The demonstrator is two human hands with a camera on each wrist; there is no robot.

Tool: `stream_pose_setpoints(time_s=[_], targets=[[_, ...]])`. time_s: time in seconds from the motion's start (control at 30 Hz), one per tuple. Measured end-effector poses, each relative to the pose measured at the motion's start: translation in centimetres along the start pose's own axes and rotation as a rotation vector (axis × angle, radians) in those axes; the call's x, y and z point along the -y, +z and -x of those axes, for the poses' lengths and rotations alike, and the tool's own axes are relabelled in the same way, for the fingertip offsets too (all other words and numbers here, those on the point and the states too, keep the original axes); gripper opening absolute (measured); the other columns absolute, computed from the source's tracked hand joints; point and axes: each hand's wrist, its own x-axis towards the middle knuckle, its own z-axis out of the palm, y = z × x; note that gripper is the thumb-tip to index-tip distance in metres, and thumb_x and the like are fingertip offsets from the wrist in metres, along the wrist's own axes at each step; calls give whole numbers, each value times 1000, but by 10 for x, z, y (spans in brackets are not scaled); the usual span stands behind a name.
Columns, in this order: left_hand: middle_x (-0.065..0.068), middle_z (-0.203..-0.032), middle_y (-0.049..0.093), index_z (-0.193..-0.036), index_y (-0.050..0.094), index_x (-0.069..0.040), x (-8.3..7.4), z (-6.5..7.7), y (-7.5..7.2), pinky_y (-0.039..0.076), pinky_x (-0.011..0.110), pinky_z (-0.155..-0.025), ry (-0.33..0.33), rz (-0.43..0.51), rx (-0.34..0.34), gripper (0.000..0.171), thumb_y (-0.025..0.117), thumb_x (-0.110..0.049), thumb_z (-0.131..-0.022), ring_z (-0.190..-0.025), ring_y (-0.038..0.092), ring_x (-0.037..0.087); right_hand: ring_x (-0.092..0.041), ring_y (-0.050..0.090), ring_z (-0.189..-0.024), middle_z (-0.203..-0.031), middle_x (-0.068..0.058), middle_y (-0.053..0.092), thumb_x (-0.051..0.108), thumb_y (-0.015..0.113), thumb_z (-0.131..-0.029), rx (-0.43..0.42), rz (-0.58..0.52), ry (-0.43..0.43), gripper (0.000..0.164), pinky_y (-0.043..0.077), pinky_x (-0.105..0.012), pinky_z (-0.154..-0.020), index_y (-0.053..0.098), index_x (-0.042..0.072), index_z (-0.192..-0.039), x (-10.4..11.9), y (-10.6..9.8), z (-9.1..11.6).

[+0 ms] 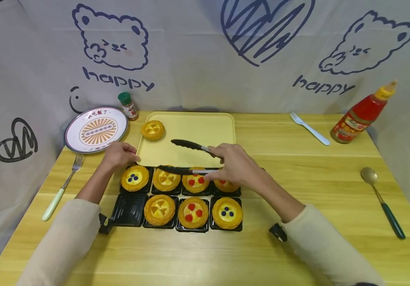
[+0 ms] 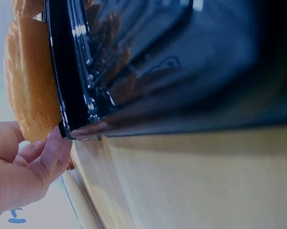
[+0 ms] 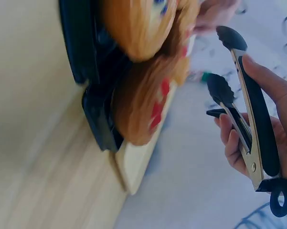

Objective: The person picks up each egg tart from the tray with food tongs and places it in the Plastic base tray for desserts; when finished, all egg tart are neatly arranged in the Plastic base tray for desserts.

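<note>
My right hand (image 1: 235, 163) holds black-tipped tongs (image 1: 190, 145) with their arms spread and nothing between the tips. They hover over the front part of a yellow tray (image 1: 198, 137); in the right wrist view the thumb lies along the tongs' handle (image 3: 260, 114). My left hand (image 1: 119, 155) pinches the tray's front left corner. One plain-topped egg tart (image 1: 153, 130) sits at the tray's back left. Before the tray, two rows of black square holders (image 1: 128, 210) carry several tarts topped with blueberries (image 1: 134, 178), red fruit (image 1: 192, 213) or wedges (image 1: 159, 210). The front left holder is empty.
Behind the left hand lie a patterned plate (image 1: 70, 135) and a green-capped seasoning jar (image 1: 128, 106). A fork (image 1: 62, 190) rests at left. To the right are a light blue fork (image 1: 310, 129), a red sauce bottle (image 1: 360, 115) and a green-handled spoon (image 1: 385, 206).
</note>
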Motion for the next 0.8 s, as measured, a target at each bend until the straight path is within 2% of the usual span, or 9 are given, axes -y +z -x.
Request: stream_pose_setpoints(time_s=[0.07, 0.13, 0.2, 0.3, 0.4, 0.5, 0.6, 0.67, 0.8], targets=[[26, -103, 66, -108, 64, 9, 2, 0, -1, 48, 28, -67, -4, 5, -5, 35, 71, -15, -84, -87, 61, 31, -19, 53, -78, -111, -14, 65, 44, 78, -74, -11, 27, 28, 80, 45, -30, -69, 48, 5, -138, -5, 1, -26], [26, -103, 66, -109, 64, 10, 4, 0, -2, 48, 28, -67, -6, 13, -7, 35, 71, -15, -84, -86, 61, 30, -16, 45, -66, -87, -9, 63, 46, 77, -75, 4, 50, 65, 81, 40, -27, -62, 47, 6, -139, -8, 4, -51], [26, -103, 66, -109, 64, 10, 5, 0, -2, 48, 27, -66, -7, 19, -8, 36, 71, -15, -84, -85, 62, 30, -14, 32, -57, -66, -4, 50, 50, 76, -75, 28, 93, 82, 83, 32, -26, -57, 45, 7, -140, -10, 7, -74], [26, -102, 67, -108, 65, 10, 7, 0, -2, 47, 25, -65, -3, 14, -12, 35, 71, -14, -83, -84, 62, 29, -12, 23, -53, -55, 2, 32, 53, 75, -74, 81, 126, 113, 88, 27, -24, -53, 43, 8, -142, -10, 12, -103], [25, -99, 68, -105, 66, 10, 7, -1, -1, 46, 23, -62, 15, 5, -26, 33, 72, -13, -82, -79, 62, 26, -12, 24, -55, -56, 2, 32, 53, 75, -74, 113, 124, 141, 88, 27, -24, -55, 42, 9, -143, -6, 19, -124], [25, -95, 69, -102, 67, 10, 7, -2, -1, 45, 22, -60, 40, -2, -45, 32, 74, -12, -80, -74, 63, 24, -13, 28, -57, -66, -2, 49, 50, 75, -75, 119, 101, 175, 84, 29, -25, -56, 44, 10, -142, -2, 24, -139], [25, -95, 69, -101, 67, 10, 6, -2, 2, 45, 22, -60, 46, 0, -41, 32, 74, -12, -80, -74, 63, 23, -13, 34, -61, -97, -8, 67, 48, 75, -77, 111, 80, 198, 79, 31, -24, -55, 46, 11, -141, -2, 29, -142], [25, -96, 69, -103, 67, 10, 6, -3, 2, 45, 22, -60, 45, 3, -35, 32, 73, -12, -81, -75, 63, 24, -13, 36, -61, -117, -9, 65, 46, 75, -77, 102, 63, 206, 76, 31, -23, -52, 48, 12, -140, -1, 30, -140], [26, -98, 68, -105, 65, 11, 7, -3, 0, 46, 22, -61, 30, 19, -19, 33, 72, -12, -82, -80, 64, 28, -12, 31, -53, -99, -11, 67, 47, 75, -77, 101, 50, 202, 76, 28, -23, -47, 48, 13, -140, 1, 27, -129]])
